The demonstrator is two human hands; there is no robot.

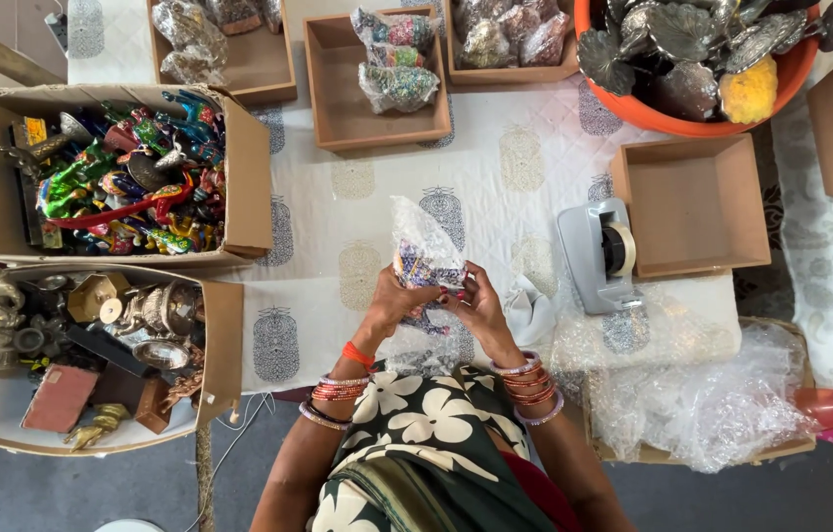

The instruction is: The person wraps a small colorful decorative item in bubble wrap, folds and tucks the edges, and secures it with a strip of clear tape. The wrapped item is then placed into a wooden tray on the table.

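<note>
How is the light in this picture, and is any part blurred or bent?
Head view: light is soft and even, with weak shadows; small glare on the bubble wrap and the metal leaves in the orange tub; the hands and the wrapped figure look sharp; box edges bend slightly near the frame borders.

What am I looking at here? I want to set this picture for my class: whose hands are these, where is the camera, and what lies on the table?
There is no machine. A camera worn on a person's head looks straight down. The left hand and right hand together hold a small colourful figurine in bubble wrap. On the printed tablecloth sit a grey tape dispenser, an empty cardboard tray, trays of wrapped pieces and an orange tub of metal items. At left, a box of painted figures.
</note>
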